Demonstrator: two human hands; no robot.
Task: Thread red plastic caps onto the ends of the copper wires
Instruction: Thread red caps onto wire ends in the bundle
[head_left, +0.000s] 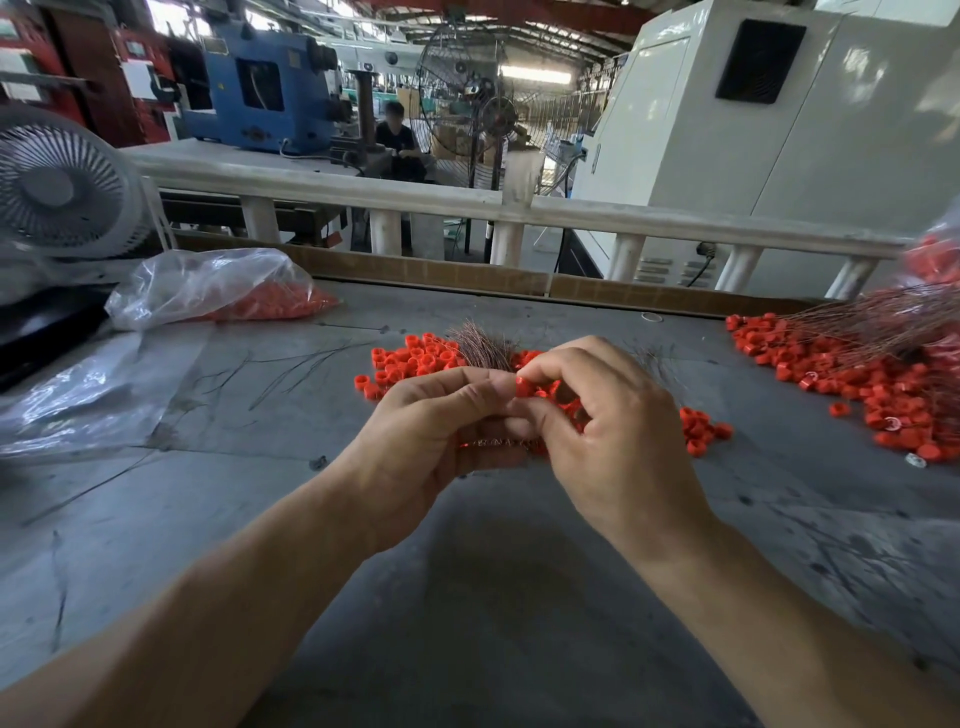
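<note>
White desk fan (57, 187) at far left; a seated person (397, 137), perhaps working, behind the railing (623, 221)

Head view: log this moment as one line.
left hand: grips copper wires | right hand: pinches red cap | loose caps on table

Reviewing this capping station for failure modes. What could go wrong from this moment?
1. The right hand pinches a red cap at its fingertips; a slip would likely lose it among the loose caps on the table.
2. The left hand grips a copper wire bundle with splayed ends; a neighbouring strand could catch the cap.
3. The finished pile lies in a tangle at the right, and its wires might snag.
</note>
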